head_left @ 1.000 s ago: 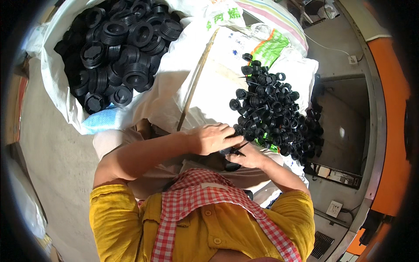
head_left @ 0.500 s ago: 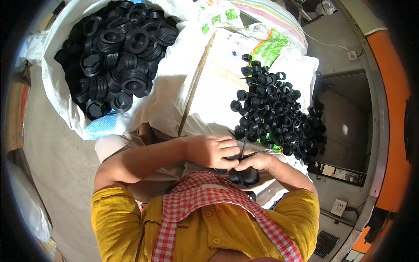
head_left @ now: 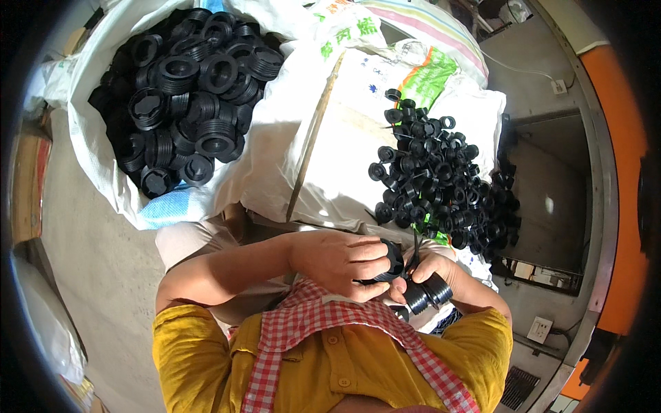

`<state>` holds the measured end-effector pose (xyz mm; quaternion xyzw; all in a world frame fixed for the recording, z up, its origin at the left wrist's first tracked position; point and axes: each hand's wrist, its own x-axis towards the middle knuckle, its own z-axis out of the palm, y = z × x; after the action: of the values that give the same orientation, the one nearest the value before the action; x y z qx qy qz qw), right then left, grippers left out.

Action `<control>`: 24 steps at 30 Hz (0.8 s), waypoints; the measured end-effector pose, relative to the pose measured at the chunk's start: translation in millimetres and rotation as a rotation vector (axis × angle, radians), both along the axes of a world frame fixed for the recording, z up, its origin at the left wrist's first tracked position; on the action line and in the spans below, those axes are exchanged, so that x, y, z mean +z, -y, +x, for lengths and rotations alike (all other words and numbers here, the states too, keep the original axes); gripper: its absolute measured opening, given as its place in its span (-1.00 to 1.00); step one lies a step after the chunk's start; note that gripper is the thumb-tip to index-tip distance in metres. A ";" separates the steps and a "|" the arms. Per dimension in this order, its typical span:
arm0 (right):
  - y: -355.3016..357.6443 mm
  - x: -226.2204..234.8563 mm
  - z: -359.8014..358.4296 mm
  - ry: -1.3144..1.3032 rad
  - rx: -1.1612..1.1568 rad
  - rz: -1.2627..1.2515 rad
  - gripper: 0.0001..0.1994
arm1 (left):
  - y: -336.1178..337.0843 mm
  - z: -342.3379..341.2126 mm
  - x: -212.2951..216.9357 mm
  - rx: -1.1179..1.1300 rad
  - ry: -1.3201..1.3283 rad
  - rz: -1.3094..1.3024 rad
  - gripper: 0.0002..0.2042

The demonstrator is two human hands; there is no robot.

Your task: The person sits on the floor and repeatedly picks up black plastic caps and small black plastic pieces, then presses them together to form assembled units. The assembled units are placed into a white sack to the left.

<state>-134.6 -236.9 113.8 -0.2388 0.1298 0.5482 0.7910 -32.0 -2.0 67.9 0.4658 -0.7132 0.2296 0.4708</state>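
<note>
My left hand (head_left: 344, 264) is wrapped round a black threaded plastic cap (head_left: 392, 263), its open side partly showing by my fingertips. My right hand (head_left: 434, 263) is closed on black ribbed plastic caps (head_left: 428, 293), which sit end to end below its fingers. A thin dark pointed strip (head_left: 414, 253) sticks up between the right thumb and the cap in my left hand. Whether it is a blade or plastic, I cannot make out. Both hands are close together above my lap, in front of the checked apron (head_left: 303, 303).
At the far left a white woven sack (head_left: 82, 131) holds many large black threaded caps (head_left: 217, 72). Several small black ring-shaped caps (head_left: 441, 168) are heaped on white sacking (head_left: 344, 138) at the right. A wooden stick (head_left: 313, 138) lies across it. Grey machine panels (head_left: 551, 151) stand at the right.
My hands have moved slightly apart and to the right. The cap in my left hand now shows its opening, and the caps in my right hand have tilted, showing their ribbed sides.
</note>
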 end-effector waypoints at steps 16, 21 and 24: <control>-22.7 22.5 35.1 0.665 0.530 -0.598 -0.67 | -7.2 -0.4 9.9 -0.150 -0.486 0.526 -0.55; 28.0 21.6 8.0 0.202 0.243 -0.131 -0.64 | -51.2 31.1 21.0 0.245 -0.377 0.604 -0.69; 49.4 9.5 -23.1 0.059 -0.095 -0.377 -0.67 | -83.3 59.9 60.5 0.890 -0.301 0.118 -0.58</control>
<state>-157.6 -286.3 123.3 -0.3923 0.2178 0.4692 0.7606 27.9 81.3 128.5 0.7802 -0.3798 0.2981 0.3976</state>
